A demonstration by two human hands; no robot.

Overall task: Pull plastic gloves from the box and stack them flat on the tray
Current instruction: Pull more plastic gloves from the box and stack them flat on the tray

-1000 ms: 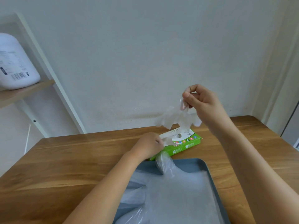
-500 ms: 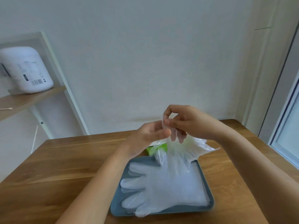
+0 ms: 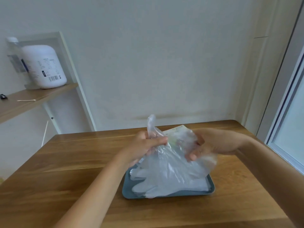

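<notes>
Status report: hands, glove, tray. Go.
Left hand and right hand both grip one glove above the tray. Glove stack lies on it. Box behind, partly hidden.

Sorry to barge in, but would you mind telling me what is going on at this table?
A person is holding a clear plastic glove stretched between both hands, just above a blue-grey tray on the wooden table. The left hand grips one end, with a bit of plastic poking up above the fist, and the right hand pinches the other side. A pile of gloves lies on the tray. The glove box sits behind, mostly hidden.
</notes>
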